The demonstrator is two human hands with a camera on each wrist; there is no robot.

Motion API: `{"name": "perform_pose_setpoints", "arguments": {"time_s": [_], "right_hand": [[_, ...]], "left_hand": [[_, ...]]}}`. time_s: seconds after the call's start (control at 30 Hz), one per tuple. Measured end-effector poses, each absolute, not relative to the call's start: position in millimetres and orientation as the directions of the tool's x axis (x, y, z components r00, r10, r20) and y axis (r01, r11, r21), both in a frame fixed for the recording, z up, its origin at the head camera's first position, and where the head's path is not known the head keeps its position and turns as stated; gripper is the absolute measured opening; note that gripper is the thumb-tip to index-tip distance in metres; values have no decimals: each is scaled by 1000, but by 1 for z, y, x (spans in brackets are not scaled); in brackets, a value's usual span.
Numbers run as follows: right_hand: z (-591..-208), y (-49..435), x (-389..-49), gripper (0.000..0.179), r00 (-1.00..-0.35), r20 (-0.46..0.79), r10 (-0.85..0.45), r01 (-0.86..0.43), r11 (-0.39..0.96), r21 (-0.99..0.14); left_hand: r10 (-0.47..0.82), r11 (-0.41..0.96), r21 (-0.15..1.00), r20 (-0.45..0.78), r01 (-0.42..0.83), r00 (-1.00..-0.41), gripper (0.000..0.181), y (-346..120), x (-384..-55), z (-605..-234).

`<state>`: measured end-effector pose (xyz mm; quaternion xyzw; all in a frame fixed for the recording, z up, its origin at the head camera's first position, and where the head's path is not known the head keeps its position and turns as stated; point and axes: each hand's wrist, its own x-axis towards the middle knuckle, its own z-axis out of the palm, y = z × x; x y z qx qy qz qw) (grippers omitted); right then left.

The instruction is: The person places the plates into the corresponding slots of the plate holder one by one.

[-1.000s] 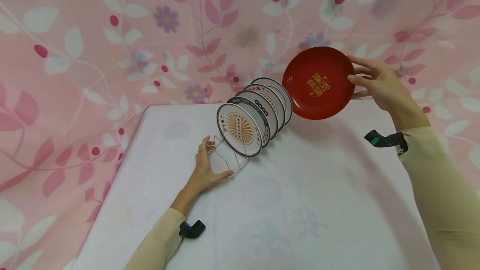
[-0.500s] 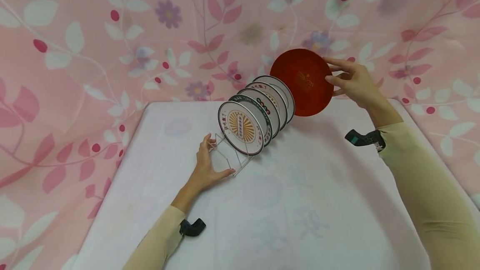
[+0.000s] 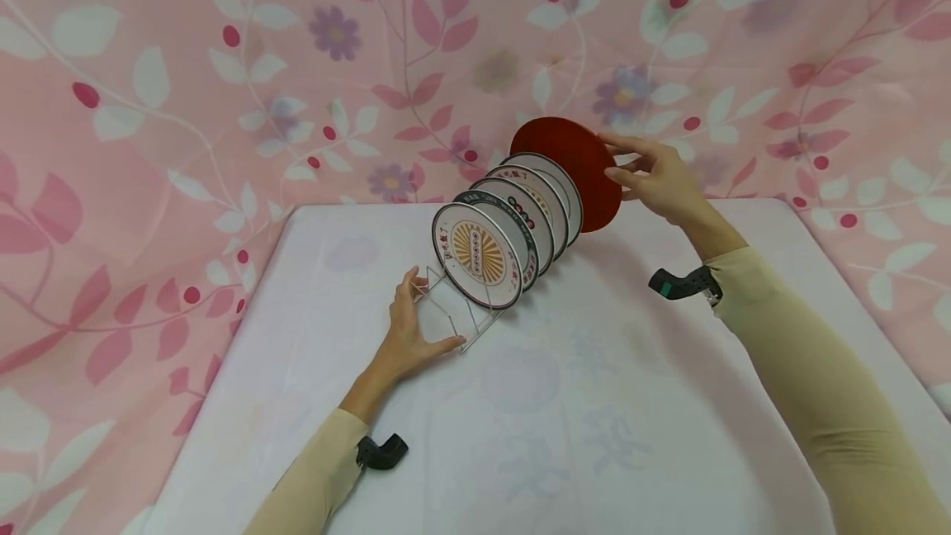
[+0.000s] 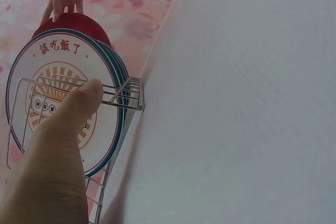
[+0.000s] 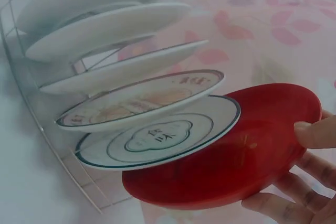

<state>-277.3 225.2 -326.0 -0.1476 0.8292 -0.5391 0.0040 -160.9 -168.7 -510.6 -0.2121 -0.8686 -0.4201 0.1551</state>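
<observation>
A silvery wire dish rack (image 3: 481, 330) holds several white plates upright in a row. The nearest plate (image 3: 462, 242) bears a yellow sunburst and red characters. My left hand (image 3: 407, 329) grips the rack's near end, thumb on one side and fingers on the other; in the left wrist view the thumb (image 4: 79, 106) lies over the wires. Behind the row, my right hand (image 3: 657, 180) pinches the right rim of a red plate (image 3: 600, 180). The right wrist view has this red plate (image 5: 226, 171) close beside the last white plate (image 5: 163, 135), its lower edge near the rack.
A white cloth (image 3: 565, 436) covers the table under the rack. Just beyond the table's far edge hangs a pink flowered backdrop (image 3: 297, 81). Dark devices are strapped at both wrists.
My right hand has brought the red plate leftward and turned it, so it now stands partly hidden behind the back white plate. My left hand has stayed on the rack.
</observation>
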Motion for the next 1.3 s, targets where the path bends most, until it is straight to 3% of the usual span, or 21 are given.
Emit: {"name": "perform_pose_setpoints", "arguments": {"time_s": [0.33, 0.7, 0.97, 1.13, 1.3], "right_hand": [[-338, 213, -279, 47, -956, 147, -253, -257, 487, -835], [-363, 206, -292, 48, -963, 95, -254, -186, 367, -911], [-374, 202, -290, 49, -969, 116, -219, -191, 361, -913], [-386, 198, -271, 48, -980, 198, -27, -199, 225, -954], [-384, 173, -220, 42, -917, 362, 164, -331, 189, -924]], "left_hand": [[236, 544, 668, 460, 508, -856, 131, -168, -162, -512], [238, 544, 661, 469, 516, -851, 131, -169, -162, -513], [237, 557, 656, 463, 510, -854, 132, -168, -162, -512], [241, 541, 665, 463, 515, -853, 131, -168, -162, -512], [232, 478, 720, 449, 503, -863, 118, -171, -164, -502]]}}
